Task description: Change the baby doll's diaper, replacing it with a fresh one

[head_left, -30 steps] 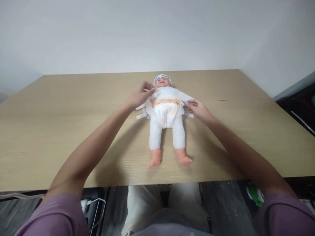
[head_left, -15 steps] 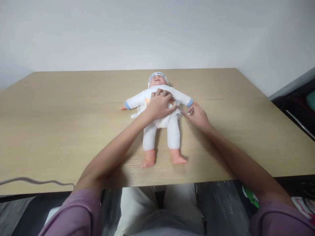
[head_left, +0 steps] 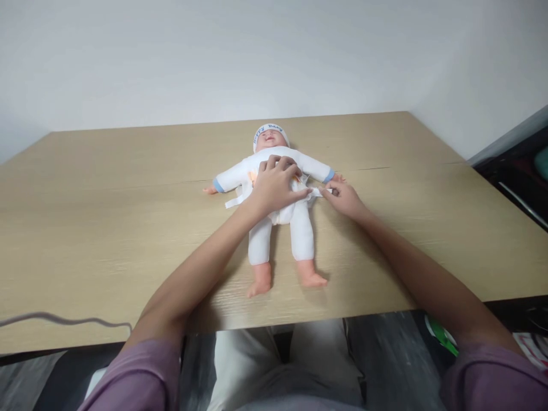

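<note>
A baby doll [head_left: 260, 245] in a white suit with blue cuffs and a lettered hat lies on its back, feet towards me. Round its hips is a white diaper [head_left: 281, 217]. My left hand [head_left: 275, 181] lies over the doll's belly and the diaper front, fingers spread, hiding much of both. At the doll's hip on the right, my right hand [head_left: 345, 200] pinches the end of a white diaper tab [head_left: 315, 192], which is stretched out sideways. Another diaper tab [head_left: 233, 202] sticks out loose on the left side.
The doll lies on a light wooden table [head_left: 128, 228] with a thin seam across it. A grey cable [head_left: 64, 319] runs along the front left edge. Behind stands a pale wall [head_left: 257, 57]. Dark shelving [head_left: 514, 177] is at the right.
The tab at my right hand now shows longer and straighter between my fingers and the diaper. My left hand stays on the belly. The view has tilted slightly.
</note>
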The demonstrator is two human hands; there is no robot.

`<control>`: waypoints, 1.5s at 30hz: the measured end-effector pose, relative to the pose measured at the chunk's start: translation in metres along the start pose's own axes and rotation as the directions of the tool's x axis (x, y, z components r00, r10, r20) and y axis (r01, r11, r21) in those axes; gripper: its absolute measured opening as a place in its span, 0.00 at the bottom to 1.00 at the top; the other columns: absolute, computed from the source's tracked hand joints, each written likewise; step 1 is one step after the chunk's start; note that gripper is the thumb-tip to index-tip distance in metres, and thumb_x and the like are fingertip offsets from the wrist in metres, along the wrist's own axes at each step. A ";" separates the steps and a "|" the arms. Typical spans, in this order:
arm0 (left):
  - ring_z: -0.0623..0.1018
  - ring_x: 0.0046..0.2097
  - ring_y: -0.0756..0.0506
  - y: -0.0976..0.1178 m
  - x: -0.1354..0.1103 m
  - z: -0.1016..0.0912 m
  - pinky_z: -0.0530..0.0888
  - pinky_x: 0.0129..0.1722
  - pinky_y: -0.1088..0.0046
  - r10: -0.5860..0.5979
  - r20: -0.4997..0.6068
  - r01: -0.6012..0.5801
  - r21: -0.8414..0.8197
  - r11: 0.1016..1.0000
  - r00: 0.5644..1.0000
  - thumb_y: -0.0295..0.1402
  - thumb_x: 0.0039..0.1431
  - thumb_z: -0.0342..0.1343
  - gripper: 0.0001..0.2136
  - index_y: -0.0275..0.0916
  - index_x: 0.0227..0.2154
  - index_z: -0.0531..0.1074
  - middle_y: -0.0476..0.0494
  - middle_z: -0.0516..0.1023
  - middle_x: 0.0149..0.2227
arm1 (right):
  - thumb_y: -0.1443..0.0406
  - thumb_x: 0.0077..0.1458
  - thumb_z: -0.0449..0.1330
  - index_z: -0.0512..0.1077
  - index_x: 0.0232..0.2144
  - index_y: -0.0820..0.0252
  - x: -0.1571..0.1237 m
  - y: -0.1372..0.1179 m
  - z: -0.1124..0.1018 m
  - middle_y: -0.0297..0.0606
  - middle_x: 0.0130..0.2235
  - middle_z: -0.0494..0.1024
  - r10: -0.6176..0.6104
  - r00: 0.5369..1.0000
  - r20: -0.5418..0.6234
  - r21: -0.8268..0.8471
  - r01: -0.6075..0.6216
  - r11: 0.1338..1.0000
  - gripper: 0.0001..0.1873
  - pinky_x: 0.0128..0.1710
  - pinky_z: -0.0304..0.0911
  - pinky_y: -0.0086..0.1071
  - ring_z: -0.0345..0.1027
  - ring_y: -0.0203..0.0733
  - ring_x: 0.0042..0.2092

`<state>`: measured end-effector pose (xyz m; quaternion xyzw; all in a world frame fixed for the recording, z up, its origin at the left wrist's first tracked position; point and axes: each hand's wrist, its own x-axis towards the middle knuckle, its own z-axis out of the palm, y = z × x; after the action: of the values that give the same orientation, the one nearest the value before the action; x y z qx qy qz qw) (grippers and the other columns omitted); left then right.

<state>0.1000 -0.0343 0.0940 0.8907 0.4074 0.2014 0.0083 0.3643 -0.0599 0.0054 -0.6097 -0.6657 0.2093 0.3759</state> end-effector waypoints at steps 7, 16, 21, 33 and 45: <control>0.69 0.68 0.24 0.000 0.001 0.003 0.66 0.66 0.44 -0.015 -0.001 0.015 -0.011 1.000 1.000 0.55 0.67 0.64 0.25 0.42 0.57 0.80 0.35 0.76 0.66 | 0.30 0.56 0.66 0.67 0.28 0.53 0.014 -0.016 0.013 0.27 0.24 0.60 -0.016 0.996 -0.090 0.466 0.056 0.883 0.35 0.29 0.47 0.34 0.51 0.37 0.27; 0.69 0.67 0.27 0.002 0.000 0.003 0.67 0.67 0.46 -0.026 -0.002 0.026 0.003 1.000 1.000 0.54 0.65 0.65 0.29 0.40 0.61 0.77 0.37 0.77 0.67 | 0.30 0.52 0.69 0.60 0.25 0.52 0.030 -0.048 0.055 0.27 0.24 0.59 0.072 0.994 -0.084 0.695 0.006 0.719 0.39 0.29 0.55 0.32 0.51 0.36 0.27; 0.70 0.66 0.28 0.002 -0.001 0.004 0.67 0.66 0.47 -0.017 -0.033 0.017 -0.001 1.000 0.999 0.53 0.65 0.65 0.27 0.41 0.60 0.78 0.38 0.78 0.66 | 0.35 0.52 0.72 0.68 0.28 0.53 0.031 -0.056 0.059 0.30 0.30 0.65 0.001 0.999 0.036 0.729 -0.027 0.683 0.33 0.33 0.61 0.32 0.58 0.37 0.32; 0.70 0.67 0.27 0.001 -0.001 0.005 0.66 0.66 0.46 -0.019 -0.012 0.019 -0.004 1.000 1.000 0.54 0.67 0.63 0.25 0.43 0.59 0.77 0.37 0.77 0.67 | 0.36 0.53 0.74 0.66 0.28 0.53 0.032 -0.039 0.061 0.28 0.28 0.63 -0.006 0.997 0.074 0.787 -0.054 0.615 0.33 0.31 0.56 0.32 0.55 0.36 0.30; 0.69 0.67 0.27 0.003 -0.001 0.002 0.66 0.66 0.46 -0.018 -0.005 0.018 0.004 1.000 1.000 0.53 0.68 0.62 0.24 0.44 0.58 0.78 0.37 0.76 0.67 | 0.33 0.61 0.65 0.53 0.28 0.51 0.029 -0.034 0.056 0.27 0.24 0.55 0.067 0.995 -0.079 0.724 0.011 0.690 0.37 0.30 0.55 0.36 0.52 0.38 0.28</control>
<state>0.1026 -0.0373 0.0919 0.8865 0.4159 0.2027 0.0075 0.3006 -0.0275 0.0026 -0.4323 -0.5008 0.4296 0.6147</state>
